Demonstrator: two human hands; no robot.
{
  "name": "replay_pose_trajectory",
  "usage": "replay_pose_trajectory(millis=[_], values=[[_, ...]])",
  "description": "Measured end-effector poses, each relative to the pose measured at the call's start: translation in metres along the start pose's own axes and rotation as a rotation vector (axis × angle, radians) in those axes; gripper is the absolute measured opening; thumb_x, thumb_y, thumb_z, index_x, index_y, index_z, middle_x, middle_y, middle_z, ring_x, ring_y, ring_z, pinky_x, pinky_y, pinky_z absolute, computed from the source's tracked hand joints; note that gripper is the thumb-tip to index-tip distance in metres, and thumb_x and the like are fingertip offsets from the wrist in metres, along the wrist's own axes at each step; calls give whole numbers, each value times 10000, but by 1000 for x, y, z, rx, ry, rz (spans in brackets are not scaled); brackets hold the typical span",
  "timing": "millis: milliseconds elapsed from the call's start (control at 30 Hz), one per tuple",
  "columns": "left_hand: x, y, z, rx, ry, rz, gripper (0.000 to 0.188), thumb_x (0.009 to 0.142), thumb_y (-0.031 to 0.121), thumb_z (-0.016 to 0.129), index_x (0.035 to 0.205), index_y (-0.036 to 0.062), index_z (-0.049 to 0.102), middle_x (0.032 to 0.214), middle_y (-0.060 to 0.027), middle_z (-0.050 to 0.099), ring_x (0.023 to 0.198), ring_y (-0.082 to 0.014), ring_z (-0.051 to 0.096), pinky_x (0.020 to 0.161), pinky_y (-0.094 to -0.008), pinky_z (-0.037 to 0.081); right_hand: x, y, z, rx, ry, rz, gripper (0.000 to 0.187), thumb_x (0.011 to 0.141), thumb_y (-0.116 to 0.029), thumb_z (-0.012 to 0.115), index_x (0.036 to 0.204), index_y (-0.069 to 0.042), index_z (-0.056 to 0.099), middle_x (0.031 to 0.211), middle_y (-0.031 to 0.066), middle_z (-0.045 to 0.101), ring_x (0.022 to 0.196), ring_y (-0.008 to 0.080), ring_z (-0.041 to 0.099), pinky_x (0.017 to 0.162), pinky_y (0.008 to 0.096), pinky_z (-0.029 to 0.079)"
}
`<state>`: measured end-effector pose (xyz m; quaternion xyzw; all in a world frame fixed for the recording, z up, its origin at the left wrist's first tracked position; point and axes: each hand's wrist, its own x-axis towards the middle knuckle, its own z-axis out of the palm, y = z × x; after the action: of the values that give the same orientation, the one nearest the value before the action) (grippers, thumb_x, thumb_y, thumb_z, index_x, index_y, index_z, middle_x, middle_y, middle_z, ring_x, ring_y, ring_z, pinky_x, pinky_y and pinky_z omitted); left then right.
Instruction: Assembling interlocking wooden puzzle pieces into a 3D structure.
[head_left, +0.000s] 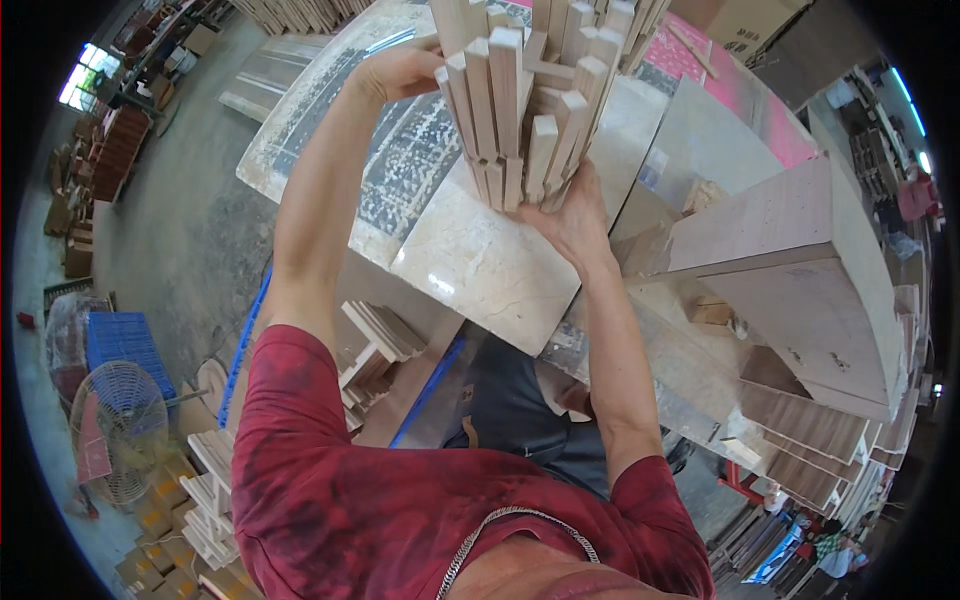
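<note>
A bundle of pale wooden strips (507, 90) stands on end at the far middle of the worktable, its upper ends uneven. My left hand (400, 72) reaches round the bundle's left side near the top, and the strips hide its fingertips. Low on the bundle, my right hand (572, 222) grips the near right side. Its thumb lies along the bottom edge, and its fingers go up the right side, partly hidden. Under the strips is a glossy, cream marble-look slab (480, 270) laid on the worn, white-stained tabletop (400, 160).
A large wooden box-like panel piece (800, 270) stands to the right, above stacked brown boards (800, 430). Short wooden pieces (380, 345) are piled near my left arm. At the lower left stand a round wire-caged fan (120, 430) and a blue crate (130, 350). Pink sheeting (740, 95) covers the far right.
</note>
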<state>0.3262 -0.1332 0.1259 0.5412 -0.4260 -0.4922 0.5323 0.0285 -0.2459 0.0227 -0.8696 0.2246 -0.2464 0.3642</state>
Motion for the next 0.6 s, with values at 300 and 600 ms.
replay_pose_trajectory(millis=[300, 600], values=[[-15, -32, 13, -295, -131, 351, 745, 814, 248, 720, 1475, 12, 468, 1457, -116, 543, 1330, -236, 501, 1159, -387, 345, 10, -32, -45, 71, 197, -99, 1293, 595, -423, 940, 1527, 102, 213, 1495, 325, 390, 1401, 418, 408, 1151, 449, 367], [9, -35, 96, -438, 454, 408, 920, 975, 779, 285, 1435, 14, 509, 1383, -120, 600, 1262, -221, 564, 1094, -338, 409, 57, -27, 18, 378, 570, -414, 1037, 808, -589, 719, 1497, 72, 314, 1381, 241, 490, 1280, 377, 508, 1079, 438, 404]])
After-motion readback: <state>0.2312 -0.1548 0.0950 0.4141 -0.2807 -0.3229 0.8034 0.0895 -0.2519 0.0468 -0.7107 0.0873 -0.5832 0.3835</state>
